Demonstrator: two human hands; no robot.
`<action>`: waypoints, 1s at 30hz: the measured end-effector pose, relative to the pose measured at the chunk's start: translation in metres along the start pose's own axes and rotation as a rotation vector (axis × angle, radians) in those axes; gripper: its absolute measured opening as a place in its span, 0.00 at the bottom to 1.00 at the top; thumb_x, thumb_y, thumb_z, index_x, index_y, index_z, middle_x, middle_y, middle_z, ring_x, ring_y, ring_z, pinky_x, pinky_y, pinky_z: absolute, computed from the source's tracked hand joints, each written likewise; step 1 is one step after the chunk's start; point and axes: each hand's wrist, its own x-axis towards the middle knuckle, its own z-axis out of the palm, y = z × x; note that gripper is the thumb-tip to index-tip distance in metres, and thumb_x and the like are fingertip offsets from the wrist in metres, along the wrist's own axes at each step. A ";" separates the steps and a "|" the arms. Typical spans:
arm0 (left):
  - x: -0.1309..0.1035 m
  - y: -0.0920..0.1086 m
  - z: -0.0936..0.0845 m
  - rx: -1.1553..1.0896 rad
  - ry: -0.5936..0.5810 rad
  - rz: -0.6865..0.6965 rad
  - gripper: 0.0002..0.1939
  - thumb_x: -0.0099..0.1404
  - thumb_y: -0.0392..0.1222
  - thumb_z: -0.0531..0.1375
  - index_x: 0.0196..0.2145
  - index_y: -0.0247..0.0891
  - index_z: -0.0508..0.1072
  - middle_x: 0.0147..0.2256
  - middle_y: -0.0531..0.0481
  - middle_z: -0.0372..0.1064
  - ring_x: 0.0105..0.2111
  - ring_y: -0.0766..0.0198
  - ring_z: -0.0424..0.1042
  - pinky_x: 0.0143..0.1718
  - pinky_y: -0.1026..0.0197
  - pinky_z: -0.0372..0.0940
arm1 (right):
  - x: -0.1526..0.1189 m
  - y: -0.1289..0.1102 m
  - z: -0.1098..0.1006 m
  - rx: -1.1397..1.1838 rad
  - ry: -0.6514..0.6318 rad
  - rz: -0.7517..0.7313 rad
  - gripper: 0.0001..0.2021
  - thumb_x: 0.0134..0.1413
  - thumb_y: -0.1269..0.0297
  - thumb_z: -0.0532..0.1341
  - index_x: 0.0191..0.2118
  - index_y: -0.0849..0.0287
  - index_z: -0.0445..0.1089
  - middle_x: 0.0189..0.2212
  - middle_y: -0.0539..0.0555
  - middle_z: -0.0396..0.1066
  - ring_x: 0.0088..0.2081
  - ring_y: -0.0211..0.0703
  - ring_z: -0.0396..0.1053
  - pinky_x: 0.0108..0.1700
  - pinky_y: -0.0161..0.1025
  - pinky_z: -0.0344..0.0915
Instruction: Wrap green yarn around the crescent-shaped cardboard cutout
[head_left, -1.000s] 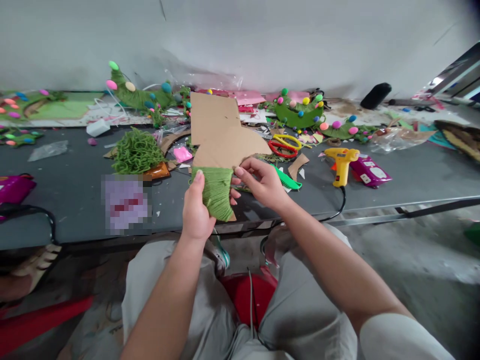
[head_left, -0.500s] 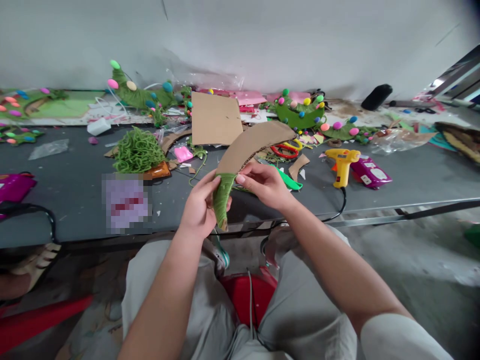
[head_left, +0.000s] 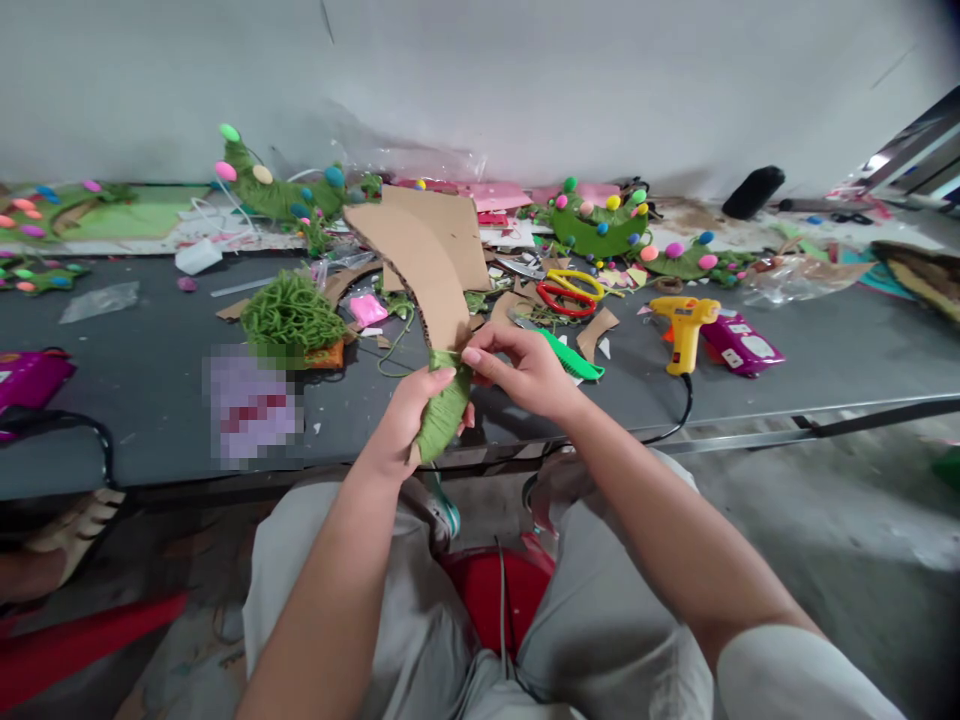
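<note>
Lower centre of frame: curved cardboard piece (head_left: 431, 265), arching toward upper centre; smooth tan face, ragged corrugation showing along its left edge. Lower end bound in green yarn (head_left: 441, 420), strands packed close, fibrous.

Left hand (head_left: 405, 415) curled narrow around the bound end, thumb laid on the near face, fingertips emerging at the right edge. Right hand (head_left: 525, 372) nearly closed: thumb and forefinger pinched on the strand at the top of the winding.

Behind the piece, a flat cardboard sheet (head_left: 463, 225), straight-edged. Left of centre on the dark grey table (head_left: 360, 410), a loose, tangled yarn heap (head_left: 289, 315). Right of centre, scissors (head_left: 559, 300) with red and yellow looped handles; farther right, a yellow plastic glue gun (head_left: 684, 320).
</note>
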 end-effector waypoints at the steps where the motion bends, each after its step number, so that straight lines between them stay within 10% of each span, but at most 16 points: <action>1: 0.000 0.000 -0.001 -0.005 0.007 -0.006 0.19 0.57 0.56 0.62 0.32 0.35 0.76 0.21 0.45 0.73 0.19 0.60 0.71 0.19 0.61 0.66 | 0.000 0.000 0.000 -0.035 0.001 -0.010 0.13 0.63 0.55 0.64 0.33 0.61 0.72 0.29 0.50 0.70 0.32 0.35 0.66 0.38 0.35 0.66; 13: -0.002 -0.005 -0.009 -0.114 0.080 0.113 0.17 0.60 0.49 0.62 0.39 0.31 0.80 0.28 0.44 0.79 0.27 0.53 0.80 0.27 0.59 0.75 | 0.003 0.004 -0.001 -0.224 0.091 -0.039 0.14 0.61 0.53 0.64 0.33 0.59 0.71 0.30 0.51 0.73 0.32 0.37 0.68 0.37 0.36 0.66; 30: -0.008 0.003 -0.013 -0.099 0.121 0.201 0.16 0.59 0.45 0.70 0.43 0.36 0.77 0.40 0.44 0.80 0.44 0.49 0.80 0.45 0.52 0.76 | 0.008 0.003 -0.008 0.154 0.062 0.175 0.21 0.54 0.45 0.68 0.33 0.60 0.68 0.28 0.48 0.64 0.31 0.34 0.61 0.34 0.33 0.61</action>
